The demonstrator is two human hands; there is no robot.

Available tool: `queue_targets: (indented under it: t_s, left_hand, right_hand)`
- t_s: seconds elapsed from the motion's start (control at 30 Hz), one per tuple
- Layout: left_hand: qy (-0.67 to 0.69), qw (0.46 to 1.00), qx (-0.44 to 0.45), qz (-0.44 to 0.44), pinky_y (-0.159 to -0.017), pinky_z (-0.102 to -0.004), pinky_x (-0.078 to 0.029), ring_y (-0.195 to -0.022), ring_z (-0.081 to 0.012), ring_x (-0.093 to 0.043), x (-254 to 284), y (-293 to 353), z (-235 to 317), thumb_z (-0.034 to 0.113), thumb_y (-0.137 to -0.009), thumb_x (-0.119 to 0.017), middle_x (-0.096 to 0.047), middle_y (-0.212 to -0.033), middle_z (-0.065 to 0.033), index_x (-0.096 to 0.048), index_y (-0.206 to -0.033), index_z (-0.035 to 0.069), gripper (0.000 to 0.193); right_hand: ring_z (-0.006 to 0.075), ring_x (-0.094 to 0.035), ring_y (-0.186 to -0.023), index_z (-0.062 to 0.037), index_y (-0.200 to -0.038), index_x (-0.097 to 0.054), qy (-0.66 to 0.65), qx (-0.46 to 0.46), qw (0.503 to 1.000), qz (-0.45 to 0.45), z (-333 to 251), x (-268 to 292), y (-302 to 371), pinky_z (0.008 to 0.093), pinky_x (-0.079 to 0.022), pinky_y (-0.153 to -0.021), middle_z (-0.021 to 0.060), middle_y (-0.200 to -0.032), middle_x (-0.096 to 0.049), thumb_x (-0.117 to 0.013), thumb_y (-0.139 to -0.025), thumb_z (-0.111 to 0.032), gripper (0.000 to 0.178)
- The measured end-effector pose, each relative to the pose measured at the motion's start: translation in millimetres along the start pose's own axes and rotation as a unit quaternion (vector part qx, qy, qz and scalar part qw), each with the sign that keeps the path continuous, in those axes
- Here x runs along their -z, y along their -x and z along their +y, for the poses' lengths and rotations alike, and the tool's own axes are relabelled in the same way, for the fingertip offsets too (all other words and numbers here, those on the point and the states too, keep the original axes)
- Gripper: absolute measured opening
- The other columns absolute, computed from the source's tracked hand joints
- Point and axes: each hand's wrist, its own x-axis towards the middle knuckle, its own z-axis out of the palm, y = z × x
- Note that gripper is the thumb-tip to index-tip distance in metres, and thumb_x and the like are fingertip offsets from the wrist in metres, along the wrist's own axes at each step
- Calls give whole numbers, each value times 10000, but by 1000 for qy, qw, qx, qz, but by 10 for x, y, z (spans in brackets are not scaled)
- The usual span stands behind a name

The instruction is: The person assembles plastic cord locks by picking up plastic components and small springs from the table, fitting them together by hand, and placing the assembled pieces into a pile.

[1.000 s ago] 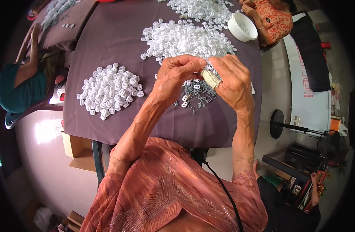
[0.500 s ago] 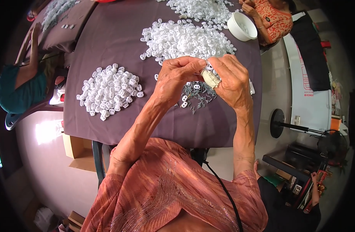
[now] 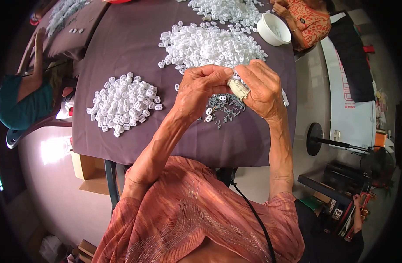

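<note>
Over the table my left hand [image 3: 199, 85] and my right hand [image 3: 262, 90] meet, thumbs and fingers pinched together. A bit of white shows between the fingertips, but what they grip is mostly hidden. A cream-coloured, wrinkled wrapping [image 3: 238, 89] sits at the thumb side of my right hand; it looks wound round a digit. Below the hands lies a scatter of small grey screws [image 3: 227, 115], with a few white oval two-holed plastic pieces [image 3: 208, 118] among them. Just beyond the hands rises a big heap of small white plastic pieces [image 3: 209, 44].
A pile of white two-holed pieces [image 3: 124, 103] lies left on the brown tablecloth [image 3: 118, 48]. At the far right stands a white tub [image 3: 273, 30], beside a person in an orange patterned top [image 3: 312, 22]. Another person in teal [image 3: 23, 101] sits at the left. A standing fan [image 3: 376, 162] is at right.
My right hand and forearm have shifted very slightly. Both hands keep their pinch in nearly the same place, and the piles look the same.
</note>
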Motion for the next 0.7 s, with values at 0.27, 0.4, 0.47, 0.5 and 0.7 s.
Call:
queue_targets:
  t_s: [0.27,0.4,0.47,0.5,0.7]
  left_hand:
    - [10,1000,3,2,-687,-292,-508,-723,-175,-600,16,-26,-25,150,-806,-587,-605,-784,-106,-596,-850,-56,211]
    - [4,1000,-1,-5,-657,-283,-513,-715,-178,-606,39,-18,-25,153,-800,-599,-610,-780,-111,-597,-849,-53,211]
    - [19,1000,0,-6,-651,-282,-514,-705,-184,-608,9,-5,31,156,-799,-601,-612,-777,-122,-593,-846,-52,213]
    - [34,999,1,-8,-646,-280,-514,-695,-190,-611,-2,0,57,158,-798,-603,-615,-774,-133,-588,-844,-52,216]
    - [-1,1000,26,-16,-669,-305,-512,-698,-222,-619,17,2,59,142,-834,-549,-613,-804,-171,-558,-906,-54,209]
  right_hand:
    - [262,-528,-622,26,-820,-564,-8,-4,1000,-15,3,30,-34,335,-438,-550,105,-698,-540,-680,-564,-12,284]
    - [251,-535,-627,21,-852,-573,-33,-24,999,4,-56,34,-36,325,-440,-556,106,-702,-547,-683,-583,-8,291]
    - [207,-561,-649,10,-879,-587,-89,-100,991,3,-86,75,-40,299,-448,-582,99,-729,-576,-670,-632,-8,261]
    - [207,-561,-649,10,-879,-587,-89,-100,991,2,-75,84,-16,299,-448,-582,99,-729,-576,-670,-632,-8,261]
    - [111,-564,-665,8,-841,-604,-215,-286,934,5,-192,145,-14,216,-429,-607,48,-733,-614,-573,-737,-31,116]
